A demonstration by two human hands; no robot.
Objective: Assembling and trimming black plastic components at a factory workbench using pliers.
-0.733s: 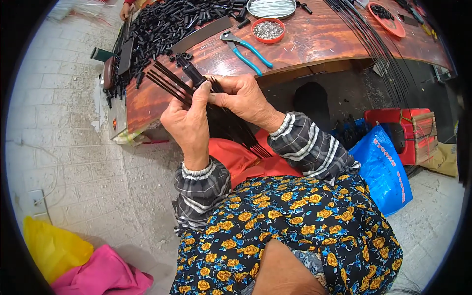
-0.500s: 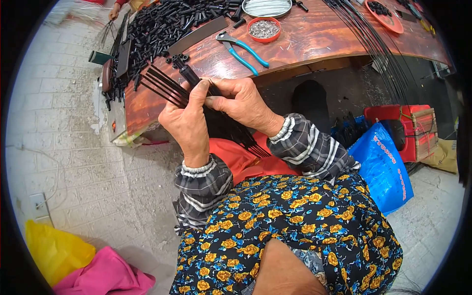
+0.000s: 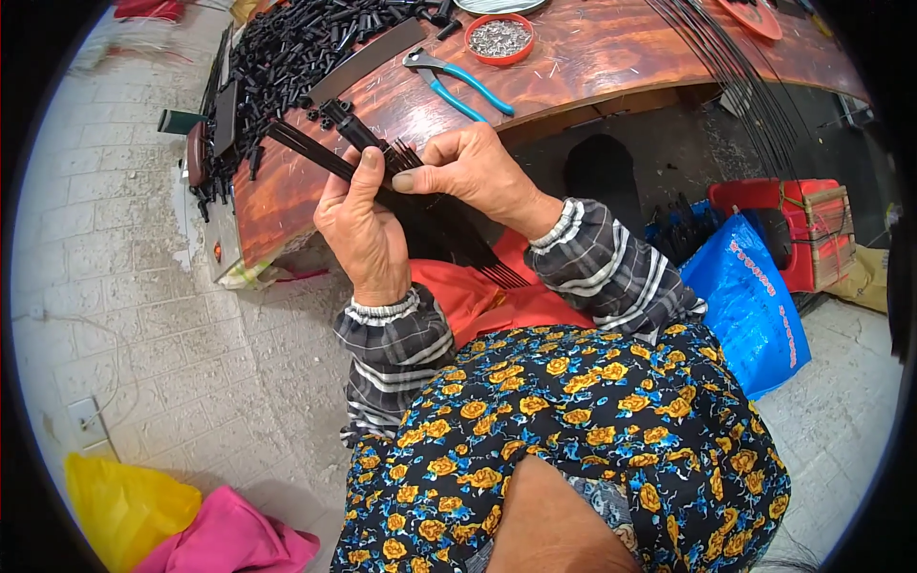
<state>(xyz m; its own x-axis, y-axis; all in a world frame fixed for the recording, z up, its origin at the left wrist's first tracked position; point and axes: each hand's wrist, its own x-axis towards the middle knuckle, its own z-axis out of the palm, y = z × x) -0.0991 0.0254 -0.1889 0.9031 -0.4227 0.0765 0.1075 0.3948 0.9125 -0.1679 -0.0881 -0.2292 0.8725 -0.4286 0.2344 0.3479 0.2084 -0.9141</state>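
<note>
Over my lap, my left hand (image 3: 368, 234) is closed around a bundle of thin black rods (image 3: 304, 145), its thumb pointing up along them. A thick black cylindrical part (image 3: 355, 130) juts out beyond that thumb, toward the table. My right hand (image 3: 482, 180) pinches other rods of the bundle between thumb and forefinger. Several thin rod tips (image 3: 406, 153) stick up between the two hands. Below, the rods' lower ends (image 3: 492, 267) fan down against a red cloth (image 3: 458, 301) on my lap. How the rods join the cylinder is hidden by my fingers.
On the reddish wooden table (image 3: 602, 57) lie blue-handled pliers (image 3: 458, 81), a red dish of small metal pieces (image 3: 499, 40), a flat brown strip (image 3: 368, 62) and heaped black parts (image 3: 287, 57). More long rods (image 3: 731, 81) overhang its right edge. A blue bag (image 3: 750, 306) stands beside a red stool (image 3: 798, 234).
My right hand has drawn slightly away from my left thumb, and rod tips now show between them. The rods beyond my left hand sit closer together. The view has shifted a little.
</note>
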